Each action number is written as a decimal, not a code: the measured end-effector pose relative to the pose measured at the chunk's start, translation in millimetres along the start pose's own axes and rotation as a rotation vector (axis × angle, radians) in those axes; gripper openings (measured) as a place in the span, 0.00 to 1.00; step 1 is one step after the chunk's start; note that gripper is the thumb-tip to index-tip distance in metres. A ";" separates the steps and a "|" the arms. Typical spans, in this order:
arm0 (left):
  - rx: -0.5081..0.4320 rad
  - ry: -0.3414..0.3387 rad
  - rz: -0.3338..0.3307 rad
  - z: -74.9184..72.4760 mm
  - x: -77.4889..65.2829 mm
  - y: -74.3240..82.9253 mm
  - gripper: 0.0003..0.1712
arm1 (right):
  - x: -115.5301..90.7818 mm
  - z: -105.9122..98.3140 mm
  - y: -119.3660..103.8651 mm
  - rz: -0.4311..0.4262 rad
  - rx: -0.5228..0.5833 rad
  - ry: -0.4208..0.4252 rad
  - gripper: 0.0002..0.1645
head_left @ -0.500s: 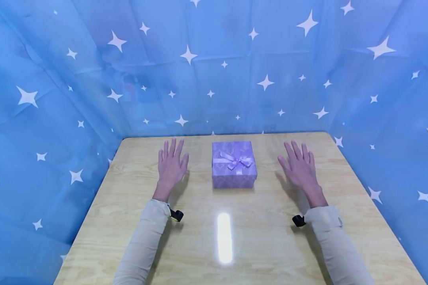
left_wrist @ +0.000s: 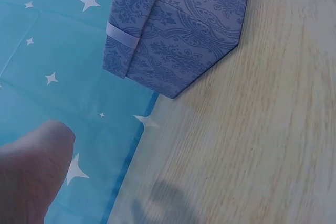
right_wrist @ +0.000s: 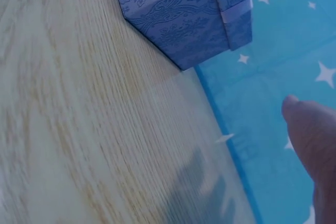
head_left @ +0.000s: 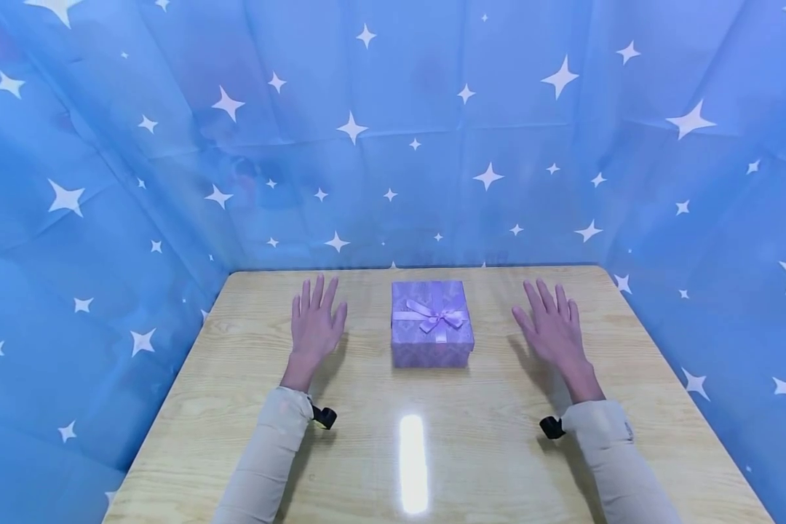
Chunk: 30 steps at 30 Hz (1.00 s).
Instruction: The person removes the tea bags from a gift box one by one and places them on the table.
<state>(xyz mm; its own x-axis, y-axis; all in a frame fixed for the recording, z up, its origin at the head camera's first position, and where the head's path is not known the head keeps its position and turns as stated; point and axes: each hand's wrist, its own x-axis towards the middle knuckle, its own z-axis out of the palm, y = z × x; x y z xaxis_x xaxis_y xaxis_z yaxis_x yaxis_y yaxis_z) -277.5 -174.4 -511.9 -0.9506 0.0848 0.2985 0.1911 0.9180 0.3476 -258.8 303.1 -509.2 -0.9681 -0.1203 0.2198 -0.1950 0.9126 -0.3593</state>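
A purple gift box point(head_left: 432, 354) with a damask-like pattern, a pale ribbon and a bow point(head_left: 436, 319) on its lid stands between the two hands. To its left, my left hand point(head_left: 316, 331) has its fingers straight and spread, apart from the box. On the other side my right hand point(head_left: 553, 333) is likewise spread, palm down, touching no box. Both hands cast shadows on the tabletop. In the left wrist view the box's patterned side point(left_wrist: 184, 35) shows beyond the thumb point(left_wrist: 39, 156). From the right wrist, the box point(right_wrist: 178, 19) and the thumb point(right_wrist: 310, 135) also appear.
The light wood-grain table point(head_left: 367, 451) carries a bright light reflection point(head_left: 413, 466) in front of the box. A blue curtain with white stars point(head_left: 419, 102) hangs behind the table and along both sides. Small black cameras point(head_left: 324, 418) sit at the wrists, below pale sleeves.
The whole scene sits slightly lower in the head view, as the camera has tilted up. Hands and box keep their places relative to one another.
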 end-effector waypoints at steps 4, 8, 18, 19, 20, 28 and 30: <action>0.010 -0.013 -0.005 -0.2 2.5 -1.7 0.37 | 2.5 0.9 -0.6 -0.008 0.002 0.008 0.44; 0.012 -0.001 -0.008 0.8 3.8 -3.5 0.37 | 4.3 0.9 -0.7 -0.016 0.002 0.022 0.44; 0.011 -0.010 -0.026 8.1 -3.4 -7.9 0.37 | 5.5 3.1 3.9 0.009 0.002 0.014 0.44; 0.004 -0.006 -0.027 9.1 -4.0 -8.5 0.37 | 5.8 2.9 4.1 0.012 0.006 0.011 0.44; 0.001 -0.006 -0.029 10.2 -4.6 -9.2 0.37 | 5.9 2.9 4.7 0.015 0.005 0.008 0.44; -0.003 -0.006 -0.028 12.6 -0.8 -10.2 0.36 | 8.1 1.3 7.3 -0.001 0.013 0.011 0.44; -0.001 -0.009 -0.028 12.2 2.1 -9.4 0.36 | 10.8 1.1 8.5 -0.003 0.008 0.015 0.43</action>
<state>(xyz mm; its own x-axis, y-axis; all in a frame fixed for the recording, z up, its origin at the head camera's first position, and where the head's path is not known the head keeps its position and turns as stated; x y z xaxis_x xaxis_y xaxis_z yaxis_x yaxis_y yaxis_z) -284.3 -178.1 -525.4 -0.9578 0.0630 0.2805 0.1649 0.9196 0.3565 -271.0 309.1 -511.0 -0.9651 -0.1167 0.2344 -0.1989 0.9090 -0.3662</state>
